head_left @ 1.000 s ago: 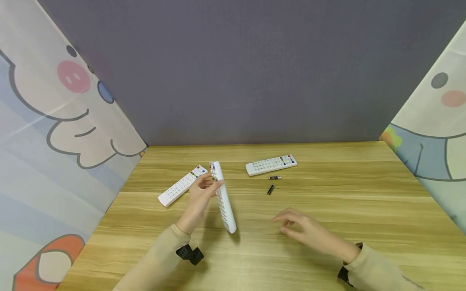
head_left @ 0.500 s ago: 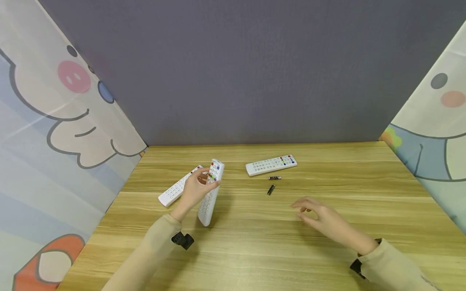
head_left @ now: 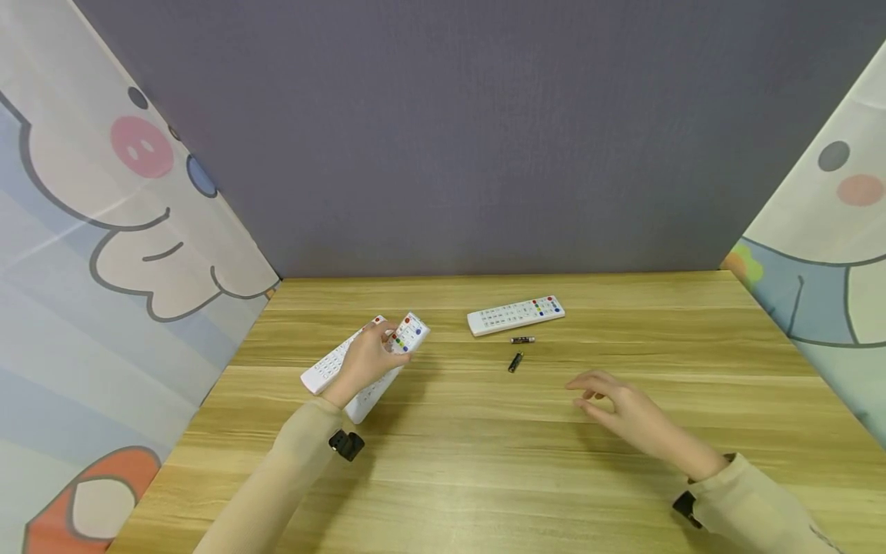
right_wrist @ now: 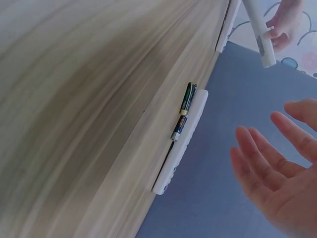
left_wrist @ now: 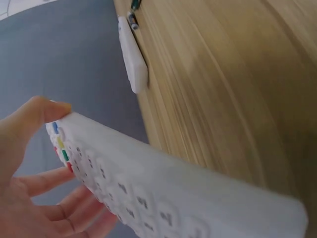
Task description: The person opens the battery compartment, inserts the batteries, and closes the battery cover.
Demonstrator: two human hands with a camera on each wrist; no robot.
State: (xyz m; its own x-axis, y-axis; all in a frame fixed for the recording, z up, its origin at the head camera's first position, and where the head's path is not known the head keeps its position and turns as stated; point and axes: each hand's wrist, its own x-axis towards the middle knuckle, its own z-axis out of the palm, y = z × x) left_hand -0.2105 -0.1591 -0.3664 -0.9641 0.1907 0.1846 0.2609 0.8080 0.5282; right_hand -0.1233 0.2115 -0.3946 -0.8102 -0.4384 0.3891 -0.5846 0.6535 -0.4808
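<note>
Inside the edges of the worktop (head_left: 477,477), the left grip (head_left: 363,362) pinches a raised white remote (head_left: 411,331), with open room between it and the relaxed, released right grip (head_left: 623,412), while a second remote (head_left: 328,368), a third remote (head_left: 515,315) near the back edge (three altogether) and two batteries (head_left: 522,339) lie flat.

Left sleeve (head_left: 270,477): long, plain beige, pretty soft-looking, bunches up a bit around the wrist
Right sleeve (head_left: 754,504): same beige deal, plus a thin dark mark (head_left: 824,532) farther up, way too small to make out tbh
Left wrist gadget (head_left: 346,445): chunky black blocky thing by the cuff
Right wrist gadget (head_left: 685,508): also black and boxy, dark strap (head_left: 729,458) peeking out at the cuff
Left hand (head_left: 365,360): bare
Right hand (head_left: 619,406): bare too
</note>
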